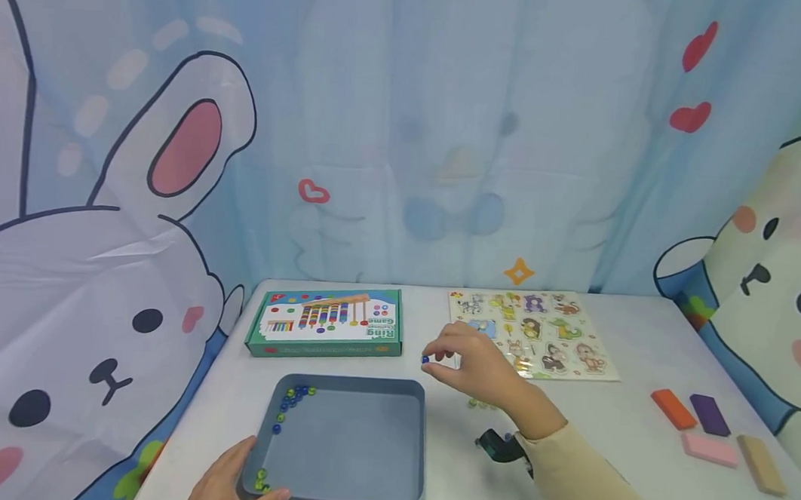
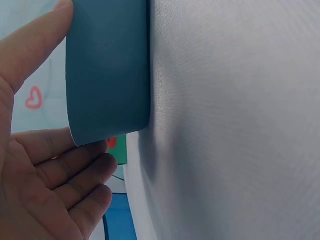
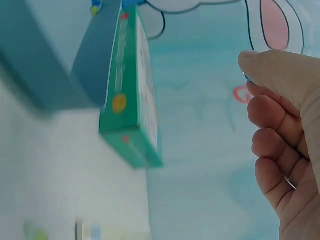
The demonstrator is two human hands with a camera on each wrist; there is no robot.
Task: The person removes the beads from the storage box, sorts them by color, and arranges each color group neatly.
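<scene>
Between thumb and index finger my right hand pinches a small blue bead, held up beyond the back right corner of a blue-grey tray. In the right wrist view the fingers hide most of that bead. My left hand grips the tray's front left corner; in the left wrist view, its thumb and index finger touch the tray wall. Inside the tray, blue and green beads line the back left corner, and several green beads lie near my left thumb.
Green beads lie under my right forearm, near a dark object at the wrist. A green ring-game box sits behind the tray, with a cartoon picture board to its right. Orange, purple, pink and tan blocks lie far right.
</scene>
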